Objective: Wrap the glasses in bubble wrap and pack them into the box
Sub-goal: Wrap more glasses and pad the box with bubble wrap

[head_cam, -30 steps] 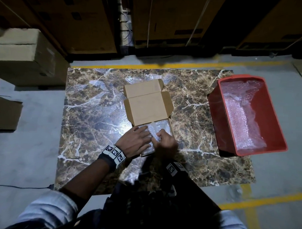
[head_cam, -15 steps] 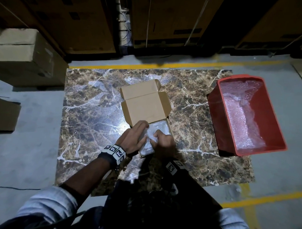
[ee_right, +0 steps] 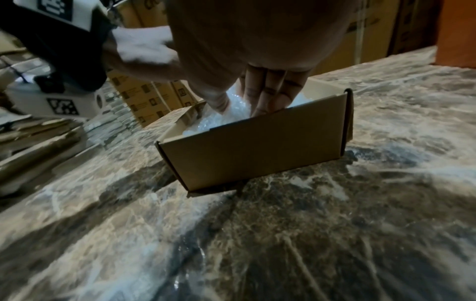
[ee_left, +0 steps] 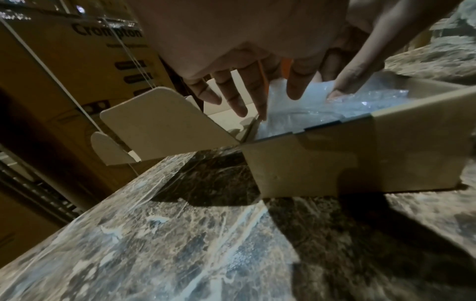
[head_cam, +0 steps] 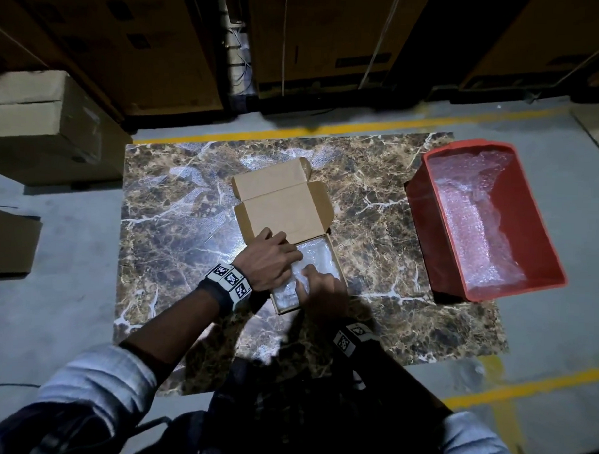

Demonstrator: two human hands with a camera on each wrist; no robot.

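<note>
Both hands press into the open cardboard box (head_cam: 320, 227) with straight, spread fingers, neither one curled round anything. From the left wrist view, the left hand (head_cam: 268, 256) reaches over the box's left wall, its fingertips (ee_left: 295, 91) resting on the bubble-wrapped bundle (head_cam: 315, 261) that fills the tray. The right hand (head_cam: 323, 288) comes in over the near wall; from the right wrist view, its fingers (ee_right: 268, 95) lie close together and point down onto the same bundle, with the thumb beside them in the wrap. So the bundle lies directly beneath both sets of fingertips, inside the box, pressed rather than gripped. The glasses themselves cannot be made out through the wrap.

The box sits near the middle of the marble tabletop (head_cam: 176, 222), a little toward its near edge, with its lid folded back toward the far edge and side flaps standing out. A red bin (head_cam: 543, 215) holding more bubble wrap (head_cam: 475, 219) stands at the tabletop's right edge, well apart from the box.
</note>
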